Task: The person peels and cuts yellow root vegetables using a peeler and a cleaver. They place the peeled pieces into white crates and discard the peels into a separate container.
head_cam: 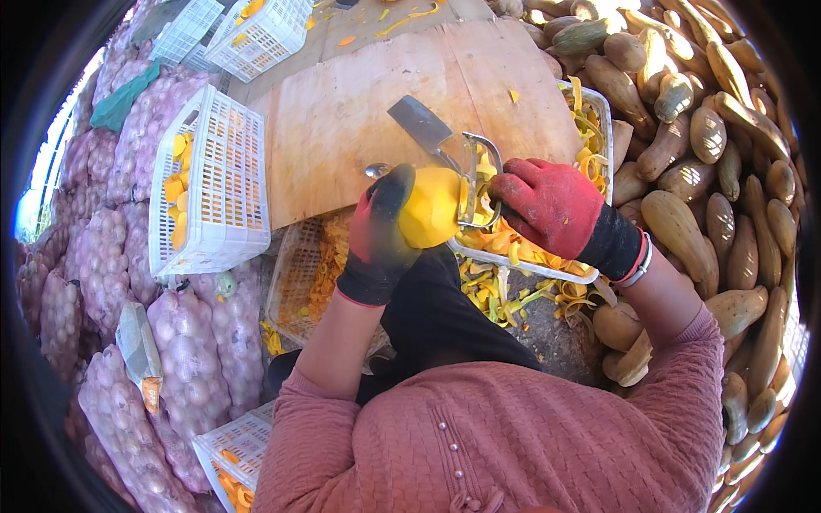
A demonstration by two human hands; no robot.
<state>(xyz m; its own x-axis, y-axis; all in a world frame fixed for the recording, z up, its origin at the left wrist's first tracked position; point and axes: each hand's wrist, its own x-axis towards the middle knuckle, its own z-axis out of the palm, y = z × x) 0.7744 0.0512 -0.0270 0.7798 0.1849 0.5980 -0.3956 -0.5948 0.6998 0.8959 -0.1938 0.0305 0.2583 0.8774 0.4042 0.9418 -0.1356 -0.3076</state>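
Note:
A peeled, bright yellow piece of squash (428,208) is gripped by my left hand (383,227), which wears a red and black work glove. My right hand (551,205), gloved the same way, holds a wide metal peeler (478,183). The peeler's blade is against or very near the squash's right end; which one I cannot tell. Behind them a cleaver (420,123) lies on a wooden board (359,115), its handle partly hidden. A spoon (377,170) rests on the board beside my left glove. Under my right hand sits a white crate (606,141) full of peelings.
At left stands a white crate (234,173) with cut orange pieces (181,183). Net sacks of onions (186,346) are stacked along that side. Whole squashes (680,231) are heaped at right. Below the board, a crate (282,295) contains orange scraps; peelings (500,298) litter the ground.

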